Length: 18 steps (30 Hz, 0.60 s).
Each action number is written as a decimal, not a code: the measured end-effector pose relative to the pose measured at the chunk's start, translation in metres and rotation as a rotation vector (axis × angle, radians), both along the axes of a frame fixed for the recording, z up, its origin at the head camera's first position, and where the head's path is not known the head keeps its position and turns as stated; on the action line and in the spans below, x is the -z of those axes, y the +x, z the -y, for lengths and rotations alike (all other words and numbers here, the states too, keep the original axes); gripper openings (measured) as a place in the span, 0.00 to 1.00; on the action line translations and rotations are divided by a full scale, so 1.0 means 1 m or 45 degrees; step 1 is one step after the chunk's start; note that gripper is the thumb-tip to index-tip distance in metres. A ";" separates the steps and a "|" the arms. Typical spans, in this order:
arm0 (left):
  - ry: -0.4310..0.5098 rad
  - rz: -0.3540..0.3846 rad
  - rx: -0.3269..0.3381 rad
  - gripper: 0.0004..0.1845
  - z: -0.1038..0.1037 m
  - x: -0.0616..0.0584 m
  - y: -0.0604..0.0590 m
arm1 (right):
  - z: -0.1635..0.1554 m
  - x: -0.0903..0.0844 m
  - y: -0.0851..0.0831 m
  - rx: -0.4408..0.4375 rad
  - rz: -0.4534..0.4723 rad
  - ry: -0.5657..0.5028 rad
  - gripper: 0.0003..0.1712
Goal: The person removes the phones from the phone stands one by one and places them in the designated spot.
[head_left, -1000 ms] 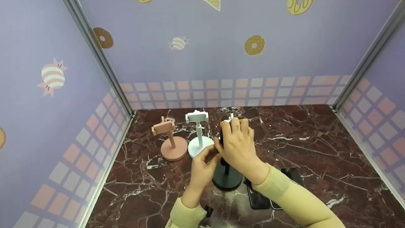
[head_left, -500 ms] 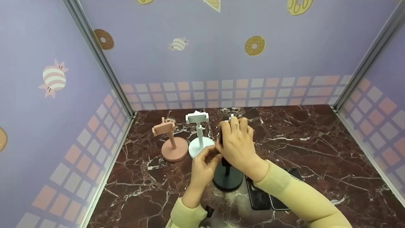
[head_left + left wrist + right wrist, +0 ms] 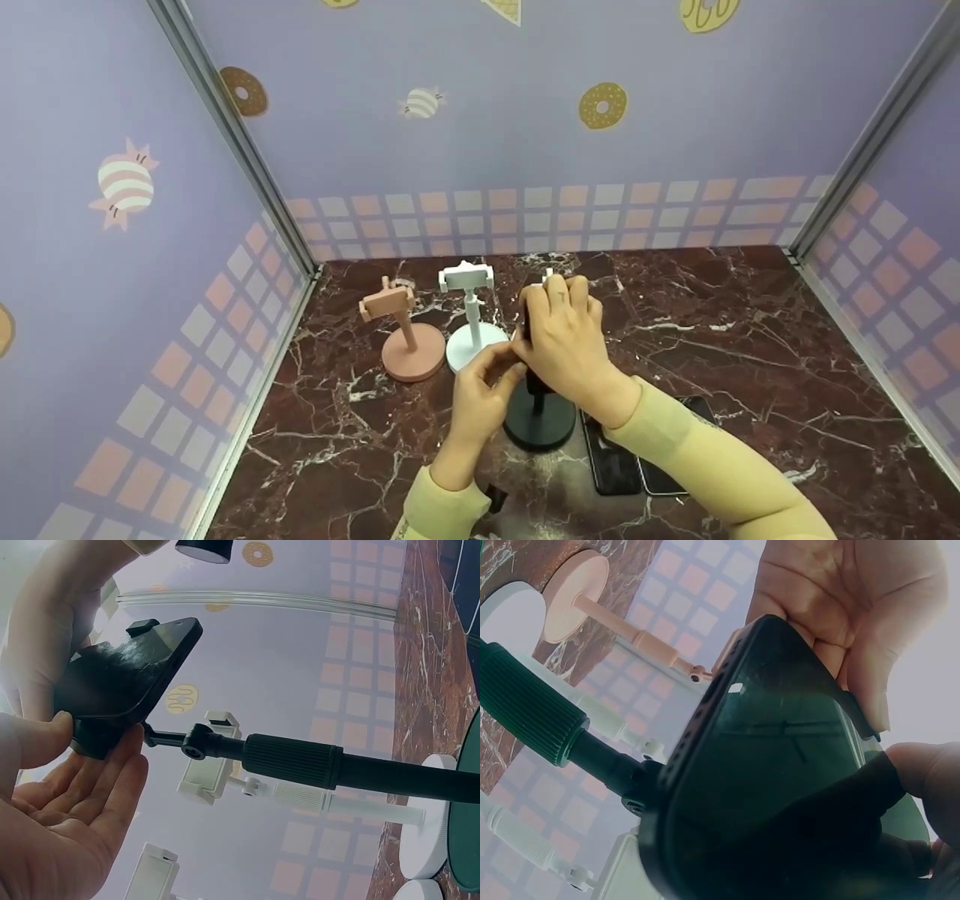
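A black phone sits at the holder on top of a black phone stand, its screen tilted. My right hand grips the phone, with its back toward the head view and covering most of it. From the left, my left hand pinches the stand's black clamp between thumb and fingers at the phone's edge. In the right wrist view the left thumb presses on the clamp's tab. The stand's ribbed pole runs from the clamp down to the round base.
A pink phone stand and a white phone stand stand behind to the left. Another white stand is mostly hidden behind the right hand. A dark phone and a second phone lie under the right forearm on the marbled table.
Both hands stay at the top of the black stand with almost no movement. The right forearm has shifted slightly, covering more of the phones on the table.
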State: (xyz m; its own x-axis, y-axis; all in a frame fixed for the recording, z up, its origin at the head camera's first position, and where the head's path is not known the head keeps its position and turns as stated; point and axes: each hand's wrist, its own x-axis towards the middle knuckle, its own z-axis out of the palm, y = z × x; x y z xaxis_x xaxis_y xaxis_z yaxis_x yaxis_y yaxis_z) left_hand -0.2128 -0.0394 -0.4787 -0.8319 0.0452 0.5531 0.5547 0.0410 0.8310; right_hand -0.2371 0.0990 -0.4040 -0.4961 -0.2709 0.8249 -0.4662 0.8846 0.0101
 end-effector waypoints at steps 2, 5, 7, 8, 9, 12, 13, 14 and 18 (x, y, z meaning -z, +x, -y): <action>-0.002 0.008 -0.007 0.13 0.000 0.000 0.000 | 0.000 -0.001 0.000 -0.013 0.016 -0.008 0.25; -0.010 0.020 -0.020 0.13 0.000 -0.001 0.000 | -0.001 -0.002 0.001 -0.021 0.057 -0.014 0.24; 0.002 0.036 -0.016 0.13 0.000 -0.002 0.000 | -0.002 -0.002 0.001 -0.024 0.080 -0.017 0.25; 0.005 0.038 -0.014 0.13 0.000 -0.002 0.000 | -0.002 -0.002 0.001 -0.025 0.087 -0.016 0.25; 0.008 0.041 -0.011 0.13 0.000 -0.002 0.000 | -0.003 -0.002 0.001 -0.025 0.091 -0.016 0.25; 0.016 0.038 0.000 0.13 0.000 -0.002 0.000 | -0.004 -0.003 0.001 -0.036 0.092 -0.016 0.25; 0.015 0.034 0.001 0.13 0.000 -0.001 0.000 | -0.004 -0.003 0.002 -0.042 0.093 -0.018 0.25; 0.014 0.031 0.001 0.13 0.000 -0.001 -0.001 | -0.005 -0.003 0.002 -0.048 0.093 -0.020 0.24; 0.019 0.039 0.003 0.13 0.000 -0.001 -0.001 | -0.007 -0.003 0.002 -0.068 0.098 -0.026 0.24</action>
State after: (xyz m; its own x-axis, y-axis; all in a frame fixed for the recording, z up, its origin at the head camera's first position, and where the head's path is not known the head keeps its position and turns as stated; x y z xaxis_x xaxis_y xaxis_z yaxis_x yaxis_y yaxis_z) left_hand -0.2135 -0.0390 -0.4777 -0.8483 0.0390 0.5282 0.5293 0.0276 0.8480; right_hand -0.2348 0.1056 -0.4011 -0.5437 -0.2821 0.7904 -0.5111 0.8583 -0.0452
